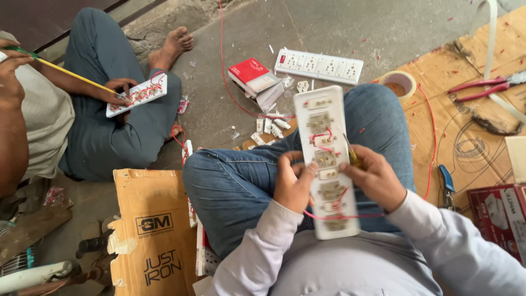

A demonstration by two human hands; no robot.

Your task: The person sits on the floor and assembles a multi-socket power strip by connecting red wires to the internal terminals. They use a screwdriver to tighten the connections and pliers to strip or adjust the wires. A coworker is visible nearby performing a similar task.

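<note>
Left hand (293,183) grips the left edge of an open white power strip (327,164), fingers curled around it, thumb on its inner face. The strip lies lengthwise on the person's lap over blue jeans, back cover off, brass socket contacts and thin red wires (323,137) showing. Right hand (375,178) is at the strip's right edge, fingers closed on a small yellow-handled tool (352,156) (tip hidden, can't tell its kind). On the concrete floor toward the far edge: a finished white power strip (319,66), a red and white box (255,78) just beside it, small white parts (274,126) scattered nearer. Tape roll (398,82) and red-handled pliers (482,89) on cardboard at the right side. At the left, another person sits holding a smaller white board (137,94) with red wires and a yellow-shafted screwdriver (66,71).
</note>
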